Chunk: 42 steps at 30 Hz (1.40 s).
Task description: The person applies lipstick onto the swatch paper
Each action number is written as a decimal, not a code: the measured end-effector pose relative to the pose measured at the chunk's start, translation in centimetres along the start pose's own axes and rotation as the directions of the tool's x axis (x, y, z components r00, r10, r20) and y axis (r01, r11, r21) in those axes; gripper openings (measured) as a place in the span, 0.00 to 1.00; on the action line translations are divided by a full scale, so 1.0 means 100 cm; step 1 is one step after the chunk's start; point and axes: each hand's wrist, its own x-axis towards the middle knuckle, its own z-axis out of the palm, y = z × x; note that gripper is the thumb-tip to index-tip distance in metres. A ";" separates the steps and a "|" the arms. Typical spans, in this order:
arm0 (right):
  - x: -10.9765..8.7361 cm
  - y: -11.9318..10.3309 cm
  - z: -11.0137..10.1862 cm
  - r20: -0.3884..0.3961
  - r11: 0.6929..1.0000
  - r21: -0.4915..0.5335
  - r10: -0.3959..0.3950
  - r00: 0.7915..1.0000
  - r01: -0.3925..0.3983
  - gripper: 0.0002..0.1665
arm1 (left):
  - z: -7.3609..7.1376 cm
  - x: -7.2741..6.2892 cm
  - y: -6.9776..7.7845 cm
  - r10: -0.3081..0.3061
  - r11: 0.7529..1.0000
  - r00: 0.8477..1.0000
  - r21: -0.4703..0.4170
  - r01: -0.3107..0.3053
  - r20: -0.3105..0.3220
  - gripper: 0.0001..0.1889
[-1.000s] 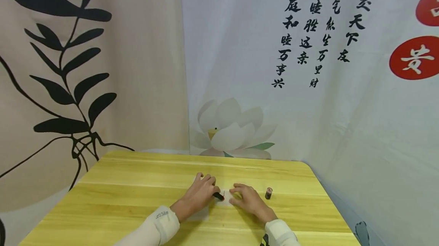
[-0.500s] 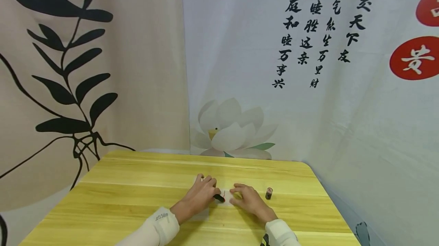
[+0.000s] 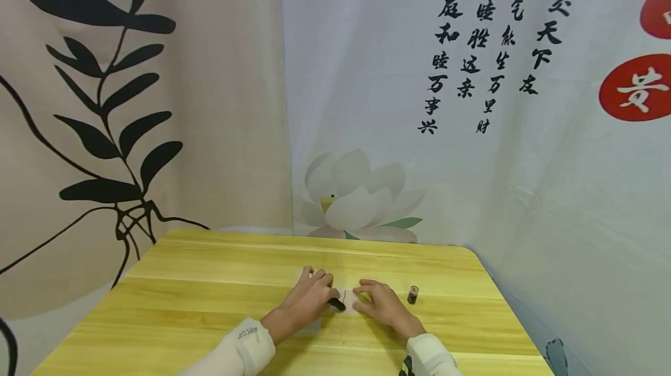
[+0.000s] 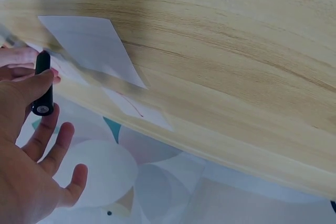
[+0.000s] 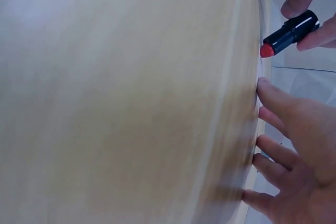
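Observation:
My left hand (image 3: 309, 299) pinches a black lipstick (image 5: 291, 32) between thumb and fingers; its bullet is red. In the head view the lipstick's tip sits on a small white paper (image 3: 349, 302), at the near end of a thin red line. That line (image 4: 131, 106) also shows on the paper in the left wrist view. My right hand (image 3: 387, 305) lies at the paper's right side, fingers spread and slightly bent, fingertips resting at its edge. Another white sheet (image 3: 313, 328) is partly hidden beneath my left hand and forearm.
A small dark cylinder with a pinkish top (image 3: 413, 294) stands on the wooden table (image 3: 209, 306), right of my right hand. Behind the table's far edge hangs a printed cloth backdrop (image 3: 356, 131) with leaves, a lotus and characters.
The red line on the paper has grown longer toward me. My left hand and the lipstick have shifted slightly nearer, while the right hand stays in place.

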 end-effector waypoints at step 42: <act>0.008 -0.048 0.028 -0.051 0.992 -0.086 -0.101 0.994 0.096 0.27 | -0.026 -0.062 -0.055 -0.209 0.967 0.977 -0.159 0.199 -0.047 0.13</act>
